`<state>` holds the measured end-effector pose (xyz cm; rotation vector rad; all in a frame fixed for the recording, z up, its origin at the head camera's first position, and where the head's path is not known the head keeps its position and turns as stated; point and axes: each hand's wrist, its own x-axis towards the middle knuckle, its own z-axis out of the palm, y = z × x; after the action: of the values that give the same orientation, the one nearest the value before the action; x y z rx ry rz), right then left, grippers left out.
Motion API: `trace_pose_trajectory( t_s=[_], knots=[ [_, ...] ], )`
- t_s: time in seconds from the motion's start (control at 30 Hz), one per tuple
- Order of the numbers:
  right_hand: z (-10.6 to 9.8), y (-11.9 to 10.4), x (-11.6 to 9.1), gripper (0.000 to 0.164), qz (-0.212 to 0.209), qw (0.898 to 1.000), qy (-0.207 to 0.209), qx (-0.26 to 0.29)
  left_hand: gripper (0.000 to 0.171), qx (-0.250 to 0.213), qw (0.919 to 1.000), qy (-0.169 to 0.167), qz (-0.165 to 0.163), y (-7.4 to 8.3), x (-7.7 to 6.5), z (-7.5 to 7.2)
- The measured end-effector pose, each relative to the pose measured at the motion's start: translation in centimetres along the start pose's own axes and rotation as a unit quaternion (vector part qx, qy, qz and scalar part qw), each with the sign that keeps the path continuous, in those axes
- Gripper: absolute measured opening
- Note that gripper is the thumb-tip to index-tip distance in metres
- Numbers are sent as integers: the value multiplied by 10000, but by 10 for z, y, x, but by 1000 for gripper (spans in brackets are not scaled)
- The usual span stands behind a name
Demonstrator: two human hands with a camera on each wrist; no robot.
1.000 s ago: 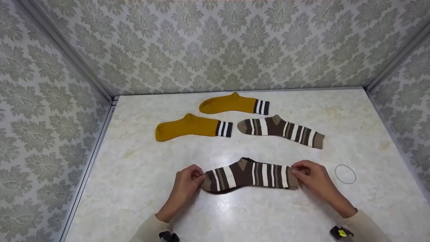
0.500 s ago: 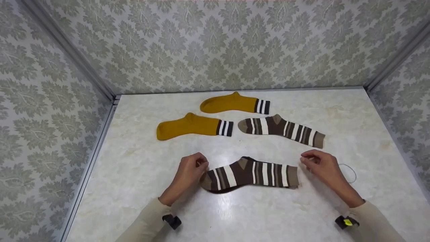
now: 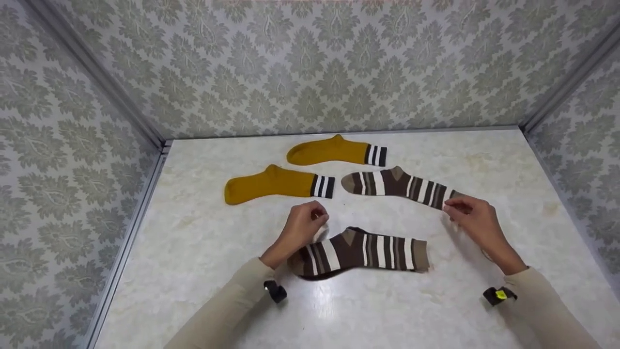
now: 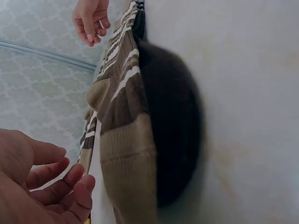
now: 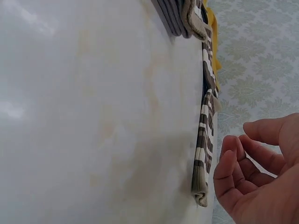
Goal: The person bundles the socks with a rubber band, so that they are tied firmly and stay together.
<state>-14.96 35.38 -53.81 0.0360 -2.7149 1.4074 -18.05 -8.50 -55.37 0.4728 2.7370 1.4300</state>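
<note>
Where the single striped sock (image 3: 375, 183) lies flat on the table (image 3: 174, 252), toe left and cuff right, I see the right hand (image 3: 476, 220) hovering over its cuff end, thumb and fingers curved with a narrow gap between them and, in the right wrist view, apart from the fabric. On the near side I have the striped sock stack (image 3: 382, 252) lying flat, a dark edge showing beneath the top one. The left hand (image 3: 305, 224) is above the table just beyond the stack's toe end, fingers loosely bent, thumb a little apart. I also make out the near mustard sock (image 3: 269, 185), its banded cuff by the single striped sock's toe, and the far mustard sock (image 3: 327, 151) near the patterned wall (image 3: 310, 72)
</note>
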Motion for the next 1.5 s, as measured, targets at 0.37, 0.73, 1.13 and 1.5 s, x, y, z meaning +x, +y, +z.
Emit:
trace_pose_trajectory(
  t_s=[0.37, 0.73, 1.13, 1.5],
  knots=[
    [-8, 18, 26, 24, 43, 9964, 564, -638, 8, -543, 9984, 157, -38, -6, 42, 19],
    [-7, 22, 40, 26, 336, 9944, 361, -937, 3, -352, 9982, 473, 107, -23, 82, 44],
    [-11, 38, 45, 33, 345, 9931, 334, -1070, 10, 271, 9983, 476, 178, -38, 123, 66],
    [-13, 41, 48, 31, 103, 9925, 101, -1214, 19, 357, 9991, 148, -185, -23, 136, 69]
  ],
)
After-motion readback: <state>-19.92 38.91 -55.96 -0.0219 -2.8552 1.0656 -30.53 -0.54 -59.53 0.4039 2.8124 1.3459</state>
